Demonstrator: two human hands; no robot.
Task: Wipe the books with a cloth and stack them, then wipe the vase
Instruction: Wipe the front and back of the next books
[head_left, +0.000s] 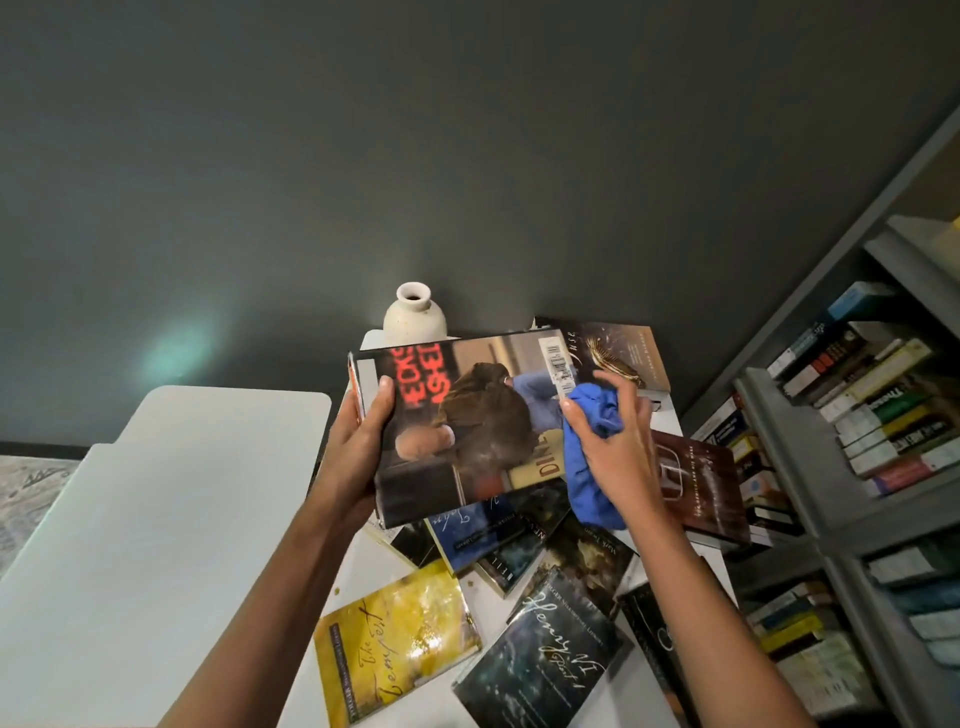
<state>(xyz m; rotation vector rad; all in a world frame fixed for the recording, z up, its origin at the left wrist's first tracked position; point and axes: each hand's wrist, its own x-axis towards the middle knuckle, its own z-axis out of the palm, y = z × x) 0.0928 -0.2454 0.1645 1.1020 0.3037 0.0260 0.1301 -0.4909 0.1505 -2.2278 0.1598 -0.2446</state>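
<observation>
- Currently, the held book, a glossy hardback with red neon lettering on its cover, is hovering above the white surface, cover tilted up toward the camera.
- The left hand is gripping the held book's left edge, thumb lying on the cover and fingers wrapping underneath.
- The right hand is clutching a bunched blue cloth and pressing it against the held book's right edge, so wiping of this cover is apparently under way.
- Just behind the held book, the pale vase is standing upright against the dark wall, with nothing touching it.
- Below and in front of the held book, loose books are lying scattered and overlapping at odd angles: a yellow book, a dark Henry VI book and several others partly hiding beneath.
- To the right of the held book, a brown book is lying flat, and a feather-cover book is peeking out behind it.
- Further right of the held book, a grey bookshelf is holding rows of other volumes.
- Judging by this, the task is sitting at an early stage: no tidy stack is showing anywhere, most books are waiting for wiping and stacking, and the vase is coming last.
</observation>
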